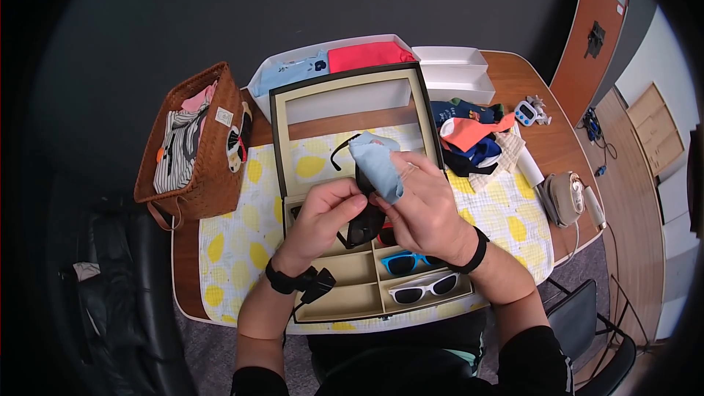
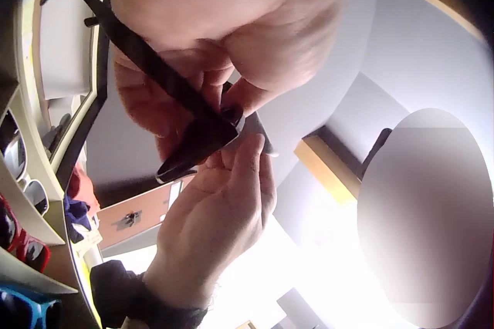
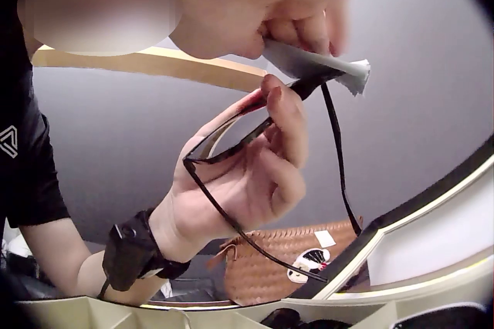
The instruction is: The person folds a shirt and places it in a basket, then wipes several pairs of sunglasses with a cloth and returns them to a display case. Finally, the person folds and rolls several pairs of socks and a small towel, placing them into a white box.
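Both hands hold a pair of black sunglasses [image 1: 361, 229] above an open compartment case [image 1: 344, 299]. My left hand [image 1: 320, 216] pinches the frame by one lens; in the right wrist view the left thumb and fingers [image 3: 287, 124] grip the rim. A light blue cloth [image 1: 378, 164] is in my right hand [image 1: 427, 209], folded round the other side of the sunglasses. Both temples stick out unfolded, as the right wrist view shows. Blue sunglasses [image 1: 402, 262] and white sunglasses [image 1: 423, 290] lie in the case's right compartments, with a red pair [image 1: 386, 234] partly hidden above.
A woven basket [image 1: 192, 147] with clothes stands at the left. Behind the raised lid are white boxes [image 1: 455, 73], one with folded clothes. Socks [image 1: 477, 134], a small timer [image 1: 525, 113] and a beige device [image 1: 563, 199] lie at the right on the table [image 1: 515, 73].
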The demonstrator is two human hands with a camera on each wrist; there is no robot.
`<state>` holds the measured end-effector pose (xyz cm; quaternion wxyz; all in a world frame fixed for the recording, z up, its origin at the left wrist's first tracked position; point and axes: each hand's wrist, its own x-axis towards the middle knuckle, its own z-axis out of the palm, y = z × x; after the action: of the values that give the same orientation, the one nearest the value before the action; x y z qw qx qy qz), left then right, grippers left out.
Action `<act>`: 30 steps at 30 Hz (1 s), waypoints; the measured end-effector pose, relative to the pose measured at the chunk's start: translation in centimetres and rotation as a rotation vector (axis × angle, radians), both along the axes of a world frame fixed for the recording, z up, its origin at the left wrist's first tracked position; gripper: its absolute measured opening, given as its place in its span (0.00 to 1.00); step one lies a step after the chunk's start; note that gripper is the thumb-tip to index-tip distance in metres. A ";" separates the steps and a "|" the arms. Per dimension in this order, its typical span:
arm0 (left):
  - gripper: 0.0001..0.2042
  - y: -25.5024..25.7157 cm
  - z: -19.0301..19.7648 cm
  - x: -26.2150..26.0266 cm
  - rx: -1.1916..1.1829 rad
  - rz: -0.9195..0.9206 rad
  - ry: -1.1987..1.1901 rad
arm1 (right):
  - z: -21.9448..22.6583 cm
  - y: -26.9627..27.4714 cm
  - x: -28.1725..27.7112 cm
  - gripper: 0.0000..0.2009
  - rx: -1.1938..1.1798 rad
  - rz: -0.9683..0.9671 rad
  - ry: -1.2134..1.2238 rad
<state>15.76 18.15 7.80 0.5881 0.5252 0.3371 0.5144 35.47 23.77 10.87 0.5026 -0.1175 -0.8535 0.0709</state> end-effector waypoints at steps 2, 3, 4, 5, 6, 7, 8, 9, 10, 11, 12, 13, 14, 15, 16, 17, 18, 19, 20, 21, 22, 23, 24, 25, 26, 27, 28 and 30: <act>0.10 0.1 -0.5 -0.3 -0.023 0.006 0.031 | -0.2 0.0 0.0 0.20 -0.005 -0.004 -0.002; 0.10 0.0 -0.5 -0.3 -0.023 0.006 0.032 | -0.3 0.0 -0.1 0.20 -0.010 -0.008 -0.003; 0.11 0.1 -0.4 -0.4 -0.013 0.014 0.055 | -0.3 0.0 -0.1 0.20 -0.010 -0.008 -0.002; 0.11 0.1 -0.4 -0.5 -0.003 0.022 0.078 | -0.2 0.1 -0.1 0.20 -0.017 -0.044 0.007; 0.11 0.1 -0.2 -0.3 -0.003 0.022 0.078 | -0.1 0.1 -0.2 0.21 -0.025 -0.081 0.017; 0.12 0.1 0.0 0.1 0.010 0.026 0.042 | -0.2 0.2 -0.1 0.21 -0.025 -0.081 0.016; 0.12 0.1 0.2 0.3 0.022 0.030 0.005 | -0.5 0.4 0.0 0.21 -0.019 -0.115 -0.011; 0.12 0.1 0.3 0.3 0.022 0.030 0.005 | -0.6 0.5 0.1 0.21 -0.013 -0.149 -0.039; 0.13 0.1 0.3 0.3 0.032 0.025 -0.025 | -0.7 0.5 0.1 0.21 -0.014 -0.149 -0.038; 0.13 0.1 0.4 0.3 0.043 0.020 -0.056 | -0.8 0.5 0.1 0.21 -0.031 -0.156 -0.036; 0.13 0.1 0.5 0.3 0.043 0.020 -0.056 | -0.9 0.5 0.2 0.21 -0.049 -0.163 -0.034; 0.14 0.1 0.6 0.3 0.049 0.043 -0.085 | -0.9 0.4 0.2 0.21 -0.049 -0.163 -0.034; 0.14 0.1 0.7 0.4 0.056 0.066 -0.115 | -0.8 0.3 0.3 0.18 -0.063 -0.163 -0.063; 0.14 0.2 0.7 0.5 0.055 0.066 -0.115 | -0.7 0.2 0.3 0.15 -0.077 -0.163 -0.092; 0.14 0.2 0.7 0.7 0.081 0.110 -0.131 | -0.4 0.0 0.2 0.15 -0.077 -0.163 -0.092; 0.13 0.3 0.6 0.8 0.106 0.155 -0.146 | -0.1 -0.2 0.1 0.14 -0.052 -0.144 -0.080; 0.13 0.3 0.5 0.7 0.104 0.155 -0.146 | 0.0 -0.4 -0.1 0.13 -0.028 -0.126 -0.067; 0.13 0.2 0.4 0.5 0.077 0.189 -0.152 | 0.0 -0.5 -0.2 0.13 -0.030 -0.127 -0.067; 0.12 0.2 0.3 0.3 0.051 0.223 -0.159 | 0.0 -0.6 -0.3 0.12 -0.017 -0.084 -0.064; 0.12 0.2 0.1 0.0 0.050 0.223 -0.159 | -0.1 -0.7 -0.3 0.11 -0.003 -0.040 -0.062; 0.12 0.3 -0.1 -0.2 0.023 0.233 -0.132 | -0.2 -0.8 -0.4 0.11 -0.004 -0.040 -0.061; 0.11 0.3 -0.2 -0.3 -0.003 0.243 -0.106 | -0.5 -0.8 -0.4 0.11 -0.016 -0.020 -0.060; 0.11 0.3 -0.1 -0.1 0.000 0.232 -0.126 | -0.6 -0.8 -0.5 0.10 -0.028 0.001 -0.060; 0.11 0.2 0.4 0.5 0.000 0.231 -0.126 | -0.6 -0.8 -0.4 0.10 -0.029 0.001 -0.060; 0.11 0.1 1.1 1.3 -0.015 0.245 -0.149 | -0.5 -0.8 -0.3 0.11 -0.050 0.044 -0.062; 0.10 0.1 1.4 1.7 -0.029 0.259 -0.172 | -0.4 -0.8 -0.2 0.12 -0.071 0.088 -0.064; 0.10 0.1 1.3 1.6 -0.030 0.259 -0.172 | -0.4 -0.9 -0.2 0.12 -0.072 0.087 -0.064; 0.10 0.1 0.7 1.2 -0.038 0.174 -0.098 | -0.3 -0.9 -0.3 0.16 -0.031 0.054 -0.027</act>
<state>16.97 18.26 8.51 0.5671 0.4568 0.3620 0.5820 35.16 22.82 10.56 0.4873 -0.1031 -0.8618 0.0959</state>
